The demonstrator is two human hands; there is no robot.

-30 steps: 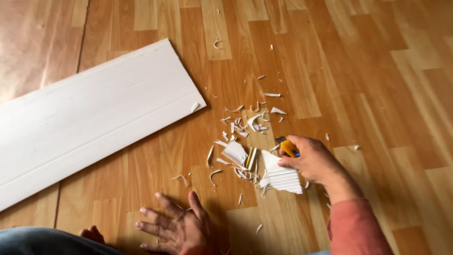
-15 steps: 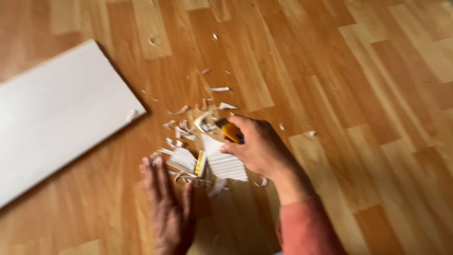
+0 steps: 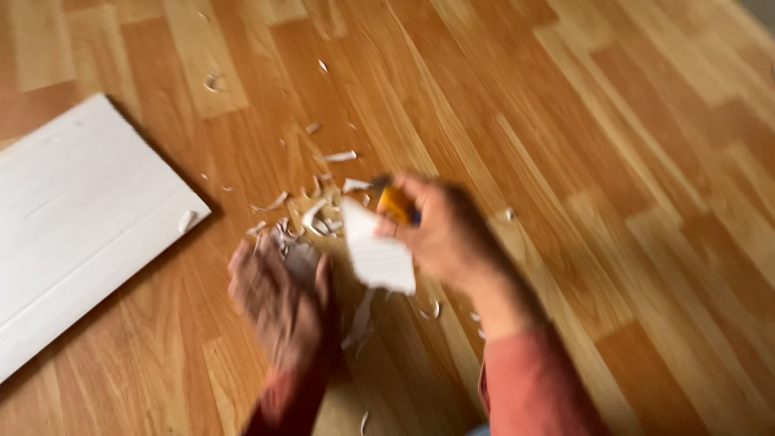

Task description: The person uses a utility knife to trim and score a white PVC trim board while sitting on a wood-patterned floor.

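My right hand (image 3: 444,234) is closed around a yellow-handled knife (image 3: 395,203) and also lifts a white ribbed piece of panel (image 3: 375,250) off the wooden floor. My left hand (image 3: 278,295) lies flat, fingers spread, on the floor just left of that piece, its fingertips among a heap of white shavings and scraps (image 3: 311,214). Both hands are blurred by motion. Red sleeves cover both forearms.
A long white panel board (image 3: 81,218) lies on the laminate floor (image 3: 613,161) at the left, with a small chip at its near corner. Loose white chips are scattered farther up the floor.
My left hand slid forward up to the scrap heap. My right hand raised the white ribbed piece from the floor. The view shifted, so the board sits farther left.
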